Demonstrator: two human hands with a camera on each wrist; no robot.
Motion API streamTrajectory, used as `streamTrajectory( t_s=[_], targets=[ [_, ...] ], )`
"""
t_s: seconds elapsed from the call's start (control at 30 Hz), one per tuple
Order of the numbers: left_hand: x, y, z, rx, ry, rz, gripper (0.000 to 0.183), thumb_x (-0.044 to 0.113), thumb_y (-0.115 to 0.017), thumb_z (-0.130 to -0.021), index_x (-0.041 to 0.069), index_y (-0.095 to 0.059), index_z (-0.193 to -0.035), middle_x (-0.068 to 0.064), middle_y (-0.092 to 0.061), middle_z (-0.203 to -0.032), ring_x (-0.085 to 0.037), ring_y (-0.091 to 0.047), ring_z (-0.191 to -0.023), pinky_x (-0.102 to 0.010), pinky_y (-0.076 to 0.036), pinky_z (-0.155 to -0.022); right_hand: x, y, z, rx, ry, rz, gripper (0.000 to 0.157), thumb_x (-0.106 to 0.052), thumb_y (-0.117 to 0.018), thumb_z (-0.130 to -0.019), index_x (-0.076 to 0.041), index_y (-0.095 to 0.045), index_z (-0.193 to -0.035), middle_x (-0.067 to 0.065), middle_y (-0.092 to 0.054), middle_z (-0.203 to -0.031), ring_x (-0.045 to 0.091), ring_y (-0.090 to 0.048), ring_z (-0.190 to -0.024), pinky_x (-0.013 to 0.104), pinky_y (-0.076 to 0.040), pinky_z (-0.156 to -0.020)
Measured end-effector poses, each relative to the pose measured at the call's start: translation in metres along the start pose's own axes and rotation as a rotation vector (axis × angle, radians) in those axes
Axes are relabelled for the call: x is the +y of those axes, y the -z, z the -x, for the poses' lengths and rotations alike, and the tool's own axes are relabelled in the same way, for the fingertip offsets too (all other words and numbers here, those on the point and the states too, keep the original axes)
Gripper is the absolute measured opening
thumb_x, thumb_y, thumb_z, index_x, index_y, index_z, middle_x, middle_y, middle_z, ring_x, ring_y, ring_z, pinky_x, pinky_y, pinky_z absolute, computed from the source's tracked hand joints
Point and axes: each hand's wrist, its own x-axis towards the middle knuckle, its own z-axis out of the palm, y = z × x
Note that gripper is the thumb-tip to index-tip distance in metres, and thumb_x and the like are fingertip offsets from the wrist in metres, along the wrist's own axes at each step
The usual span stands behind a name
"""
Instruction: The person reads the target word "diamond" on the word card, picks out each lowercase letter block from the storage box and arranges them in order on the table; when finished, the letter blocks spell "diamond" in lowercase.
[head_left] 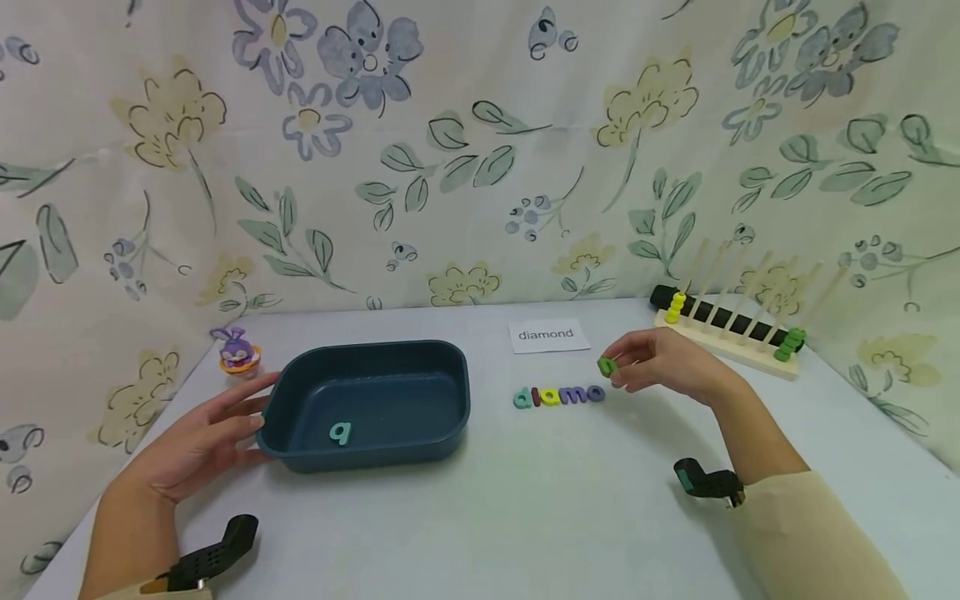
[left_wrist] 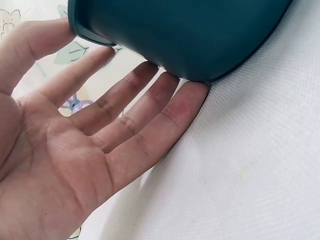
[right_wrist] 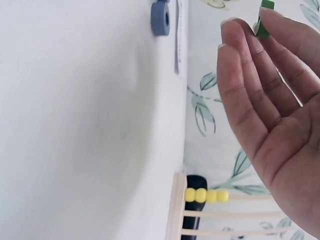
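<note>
My right hand [head_left: 645, 360] pinches a small green letter n [head_left: 607, 367] between thumb and fingertips, raised over the table. The same green letter [right_wrist: 265, 19] appears edge-on at the fingertips in the right wrist view. Just left of it lies a row of coloured letters, "diamo", ending in a purple-blue letter o [head_left: 596, 393]. Behind the row, a white card [head_left: 549, 336] reads "diamond". At the left, a dark teal bin [head_left: 367, 462] holds one teal letter [head_left: 340, 433]. My left hand [left_wrist: 95, 115] has its fingers extended, tips against the bin's outer side.
A purple rabbit-like toy [head_left: 237, 350] stands behind my left hand. At the back right is a wooden peg rack [head_left: 727, 346] with yellow and green beads, a black cylindrical object [head_left: 663, 297] behind it. A flowered cloth [head_left: 480, 208] hangs along the table's back.
</note>
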Motion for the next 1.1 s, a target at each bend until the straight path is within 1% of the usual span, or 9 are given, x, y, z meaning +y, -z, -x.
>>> streamTrajectory(
  t_s=[0.17,0.27,0.43,0.57,0.77,0.93,1.1],
  targets=[
    [0.000,0.000,0.000,0.000,0.002,-0.005,0.062,0.013,-0.050,-0.108,0.031,-0.031,-0.163,0.018,-0.049,-0.139,-0.003,-0.063,-0.118,-0.040,-0.059,-0.093,0.010,0.005,0.001,-0.012,-0.007,0.070,0.038,-0.019,-0.074,-0.094,-0.004,-0.068,-0.128,0.011,-0.066,-0.112,0.024,-0.067,-0.096,0.034,-0.059,-0.086],
    [0.000,0.001,0.001,-0.002,-0.002,0.004,0.061,0.013,-0.050,-0.108,0.031,-0.031,-0.163,0.018,-0.050,-0.139,-0.003,-0.063,-0.119,-0.040,-0.060,-0.093,0.015,0.006,-0.001,-0.020,-0.012,0.103,0.036,-0.017,-0.073,-0.095,-0.004,-0.068,-0.128,0.011,-0.064,-0.105,0.023,-0.065,-0.092,0.034,-0.059,-0.085],
    [-0.002,0.002,0.000,-0.006,-0.006,0.010,0.061,0.012,-0.049,-0.108,0.032,-0.031,-0.163,0.018,-0.049,-0.140,-0.003,-0.063,-0.119,-0.041,-0.060,-0.093,0.024,0.007,-0.007,-0.047,-0.040,0.159,0.035,-0.016,-0.072,-0.095,-0.003,-0.068,-0.127,0.009,-0.062,-0.100,0.022,-0.061,-0.091,0.034,-0.059,-0.083],
    [-0.002,0.002,-0.001,-0.008,-0.008,0.008,0.061,0.013,-0.049,-0.108,0.032,-0.031,-0.163,0.019,-0.048,-0.140,-0.002,-0.063,-0.119,-0.042,-0.060,-0.092,0.029,0.006,-0.011,-0.072,-0.069,0.200,0.035,-0.015,-0.072,-0.094,-0.004,-0.067,-0.127,0.007,-0.061,-0.098,0.021,-0.060,-0.089,0.033,-0.056,-0.079],
    [-0.002,0.001,-0.002,-0.014,-0.014,0.012,0.061,0.012,-0.049,-0.108,0.031,-0.031,-0.163,0.019,-0.048,-0.141,-0.002,-0.063,-0.119,-0.040,-0.060,-0.092,0.032,0.003,-0.018,-0.065,-0.093,0.259,0.032,-0.015,-0.074,-0.092,-0.007,-0.069,-0.122,0.006,-0.061,-0.094,0.021,-0.058,-0.083,0.033,-0.052,-0.075],
    [-0.002,0.001,-0.002,-0.012,-0.007,0.018,0.061,0.013,-0.049,-0.108,0.032,-0.031,-0.163,0.019,-0.048,-0.140,-0.003,-0.063,-0.119,-0.041,-0.060,-0.092,0.032,0.002,-0.022,-0.075,-0.111,0.279,0.029,-0.013,-0.074,-0.090,-0.008,-0.071,-0.119,0.005,-0.060,-0.090,0.020,-0.057,-0.080,0.032,-0.049,-0.073],
    [-0.002,0.001,0.000,0.003,0.002,0.008,0.061,0.014,-0.050,-0.108,0.032,-0.030,-0.163,0.019,-0.048,-0.139,-0.003,-0.063,-0.118,-0.041,-0.060,-0.092,0.034,0.002,-0.026,-0.100,-0.145,0.234,0.033,-0.015,-0.076,-0.090,-0.009,-0.069,-0.122,0.004,-0.059,-0.088,0.020,-0.055,-0.080,0.032,-0.045,-0.074]
  ],
)
